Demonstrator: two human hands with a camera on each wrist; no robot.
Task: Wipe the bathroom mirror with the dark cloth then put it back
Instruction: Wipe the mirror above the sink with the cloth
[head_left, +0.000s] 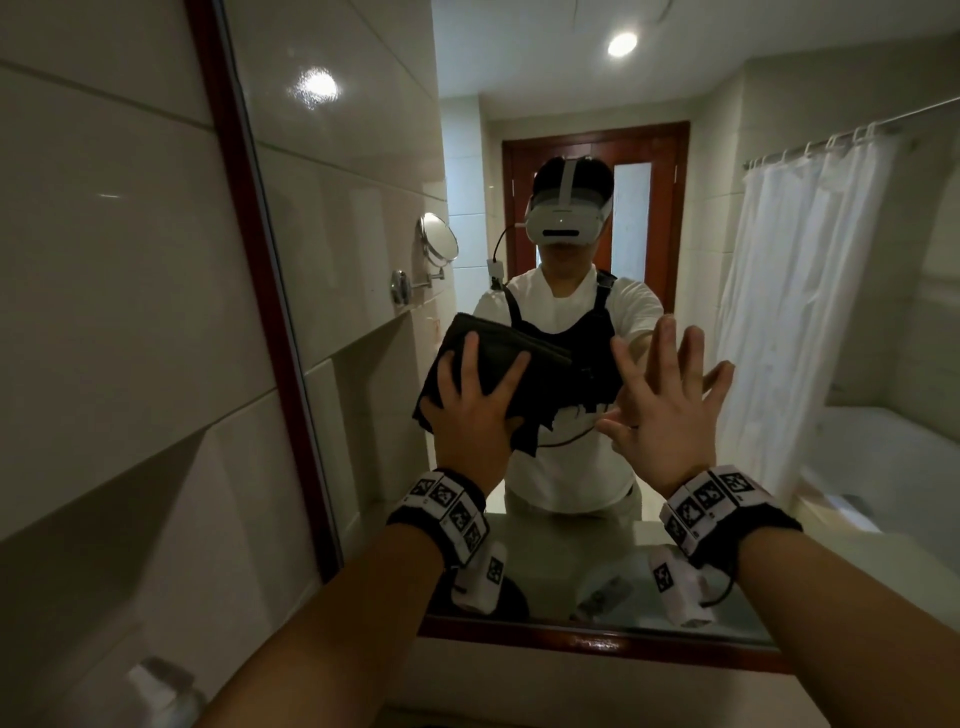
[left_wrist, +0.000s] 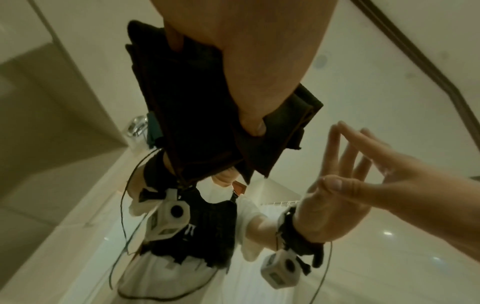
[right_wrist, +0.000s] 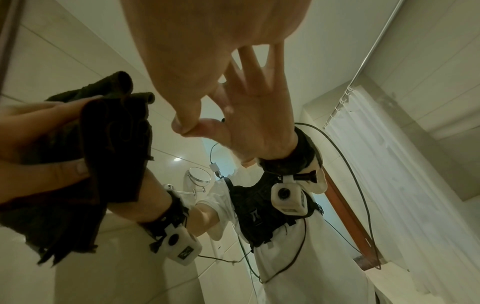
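The bathroom mirror (head_left: 363, 171) fills the wall ahead inside a dark red wooden frame (head_left: 249, 234). My left hand (head_left: 467, 410) presses the folded dark cloth (head_left: 498, 348) flat against the glass, fingers spread and fairly straight over it. A loose corner of the cloth hangs below my thumb. In the left wrist view the cloth (left_wrist: 197, 102) lies between my left hand (left_wrist: 259, 51) and the mirror. My right hand (head_left: 670, 410) rests bare on the glass to the right, fingers spread and holding nothing. It meets its reflection fingertip to fingertip in the right wrist view (right_wrist: 207, 51).
The frame's bottom rail (head_left: 597, 642) runs just under my wrists. A pale bottle (head_left: 161, 691) stands at the lower left by the tiled wall (head_left: 104, 312). Reflected in the glass are a round shaving mirror, a white shower curtain and a wooden door.
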